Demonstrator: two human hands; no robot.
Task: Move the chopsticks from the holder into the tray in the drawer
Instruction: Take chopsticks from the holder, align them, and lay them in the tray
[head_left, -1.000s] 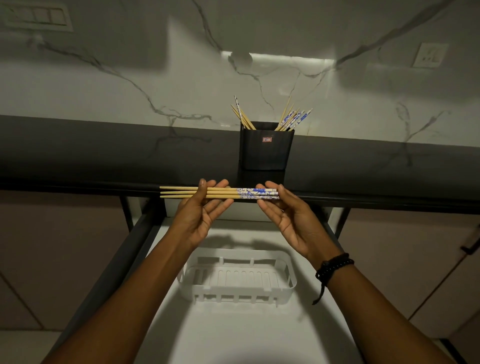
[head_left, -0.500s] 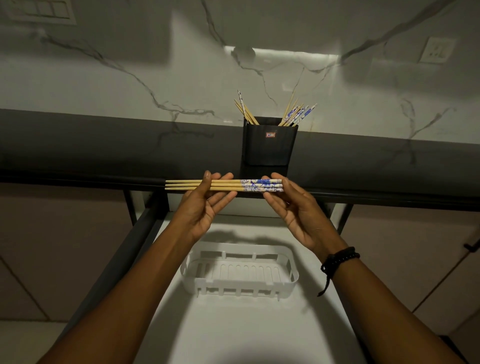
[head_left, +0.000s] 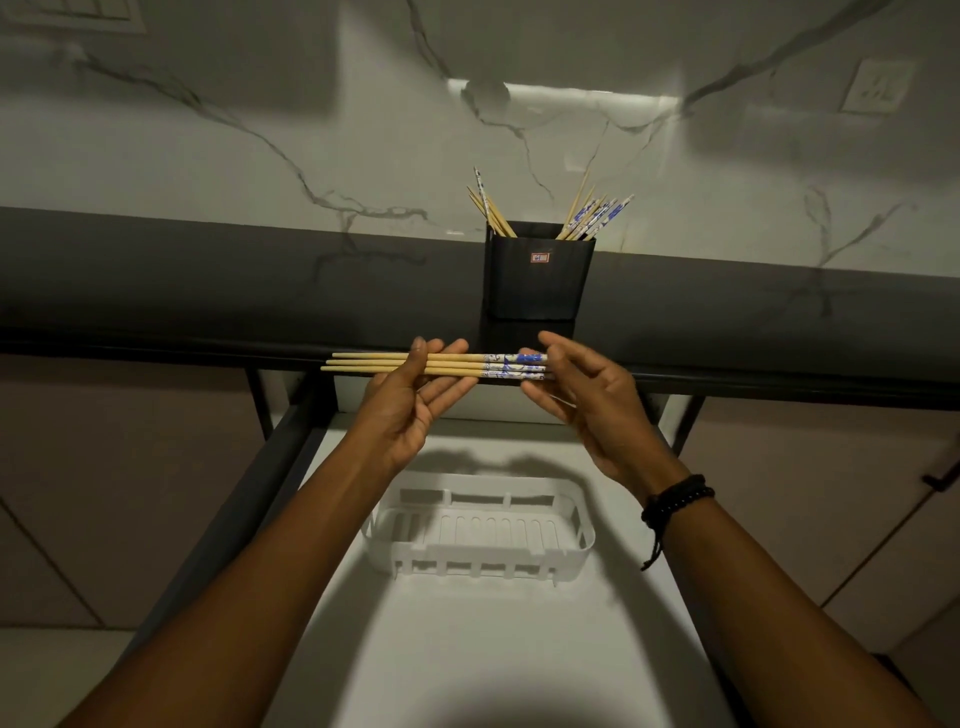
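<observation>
Three wooden chopsticks (head_left: 467, 365) with blue-patterned ends lie level in both hands, above the open drawer (head_left: 519, 654). My left hand (head_left: 405, 410) is palm up under their plain middle, thumb pressed on top. My right hand (head_left: 597, 410) pinches the patterned ends loosely between thumb and fingers. Behind them, a black square holder (head_left: 537, 280) on the dark counter contains several more chopsticks (head_left: 592, 215). The white slotted tray (head_left: 480, 564) sits in the drawer below my hands and holds nothing.
The dark counter (head_left: 208, 291) runs across the view, with a marble wall (head_left: 260, 156) behind it. Dark drawer rails (head_left: 280, 447) flank the white drawer floor. Cabinet fronts (head_left: 104, 493) stand on both sides.
The bundle stays level over the counter edge. My right hand's fingers have spread a little at the patterned end, and the view has shifted slightly.
</observation>
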